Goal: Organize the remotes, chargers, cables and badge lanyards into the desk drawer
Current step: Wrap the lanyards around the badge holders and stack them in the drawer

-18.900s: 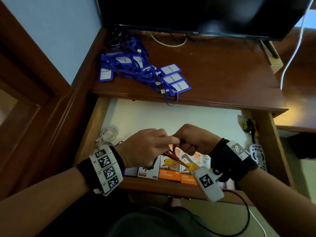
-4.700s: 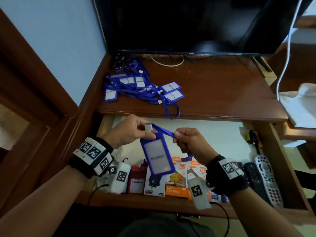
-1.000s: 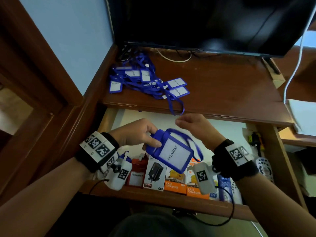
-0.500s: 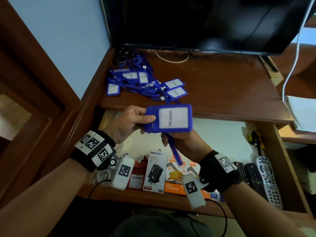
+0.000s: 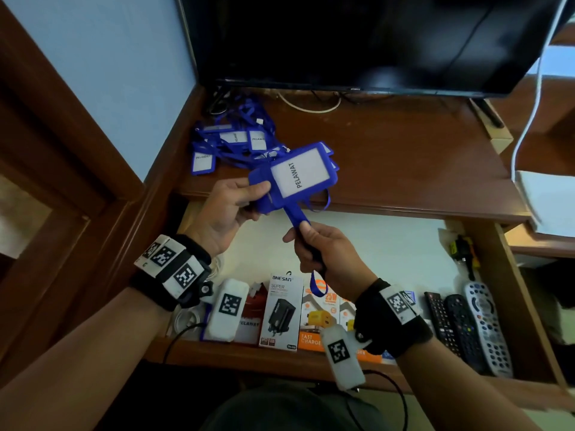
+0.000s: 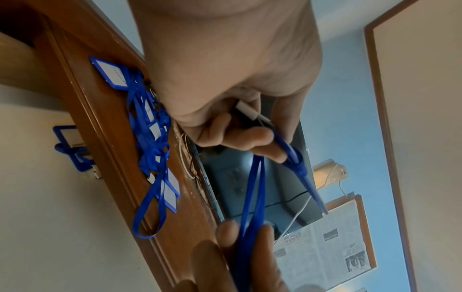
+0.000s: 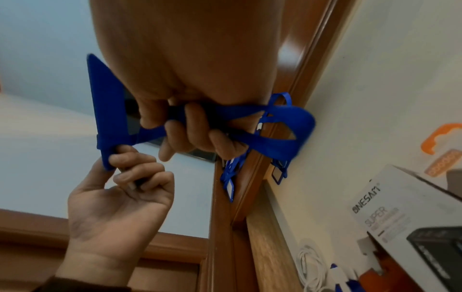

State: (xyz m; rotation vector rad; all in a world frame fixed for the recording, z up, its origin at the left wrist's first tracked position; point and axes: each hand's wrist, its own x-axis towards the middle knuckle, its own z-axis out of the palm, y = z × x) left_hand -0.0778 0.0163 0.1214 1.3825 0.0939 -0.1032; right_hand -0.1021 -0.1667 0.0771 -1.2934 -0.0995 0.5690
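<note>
Overhead, left hand (image 5: 231,206) fingers pinch the blue badge holder (image 5: 295,175); right hand (image 5: 323,255) fists its strap (image 5: 295,216).

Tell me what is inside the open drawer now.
The drawer holds charger boxes, three remotes, a white cable and a red badge. Wrists cover some boxes; the corner under the desktop is hidden.

I am working at what looks like a room in a home or lodging, at a built-in dark wooden desk (image 5: 389,157) set against a pale blue wall (image 5: 118,73). A flat-screen television (image 5: 357,38) stands on the desktop. The open drawer (image 5: 367,244) below holds boxed chargers (image 5: 281,311) and remote controls (image 5: 473,325). Wooden panelling (image 5: 62,169) frames the left side. A newspaper (image 6: 325,243) lies beside the desk.
</note>
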